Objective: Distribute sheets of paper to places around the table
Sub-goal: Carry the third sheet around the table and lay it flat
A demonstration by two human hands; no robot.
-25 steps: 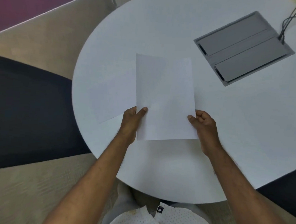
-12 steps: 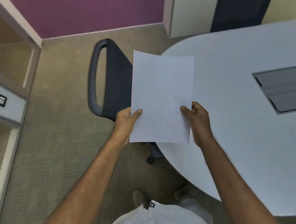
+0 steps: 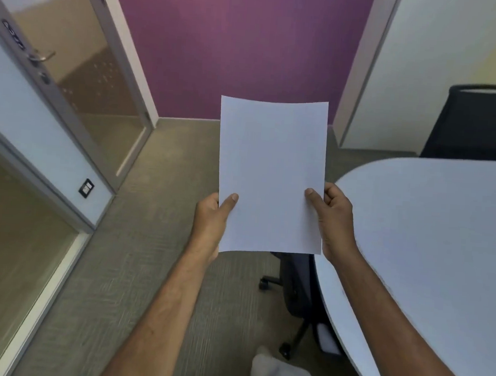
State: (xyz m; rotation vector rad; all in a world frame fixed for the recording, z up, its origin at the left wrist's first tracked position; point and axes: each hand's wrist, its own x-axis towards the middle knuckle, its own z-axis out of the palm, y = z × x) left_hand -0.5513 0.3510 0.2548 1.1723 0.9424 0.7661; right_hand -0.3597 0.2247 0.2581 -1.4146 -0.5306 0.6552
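I hold white sheets of paper (image 3: 271,174) upright in front of me, over the carpet and left of the table. My left hand (image 3: 210,223) pinches the lower left edge with the thumb on top. My right hand (image 3: 334,220) grips the lower right edge the same way. How many sheets are in the stack I cannot tell. The white round table (image 3: 430,244) lies to the right, its curved edge just beside my right hand.
A dark office chair (image 3: 296,282) is tucked under the table's left edge below the paper. Another dark chair (image 3: 477,121) stands behind the table at the far right. A glass door and partition (image 3: 72,81) fill the left. A purple wall stands ahead.
The view has swung left, away from the table, toward the door and purple wall. Both hands kept their hold on the paper, which now hangs over the floor instead of the tabletop.
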